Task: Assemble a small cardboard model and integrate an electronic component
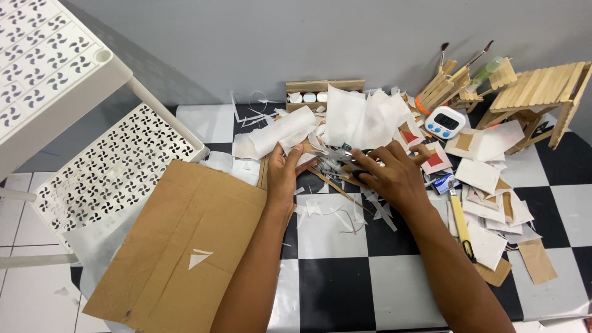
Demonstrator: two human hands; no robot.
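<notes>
Scissors (361, 174) lie under the right hand (388, 176), blades pointing left; left hand (285, 176) pinches paper scraps (320, 161).

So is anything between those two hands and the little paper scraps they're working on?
Nothing visible. The left hand and right hand already rest on the scraps and sticks; the scissors lie under the right fingers. The cardboard lies off to the left.

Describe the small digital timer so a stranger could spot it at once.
Start at the stick-built wooden frame at the far right of the checkered floor. Just left of it, among paper scraps, sits the timer: the only white plastic thing there, with a dark screen and blue buttons.
</notes>
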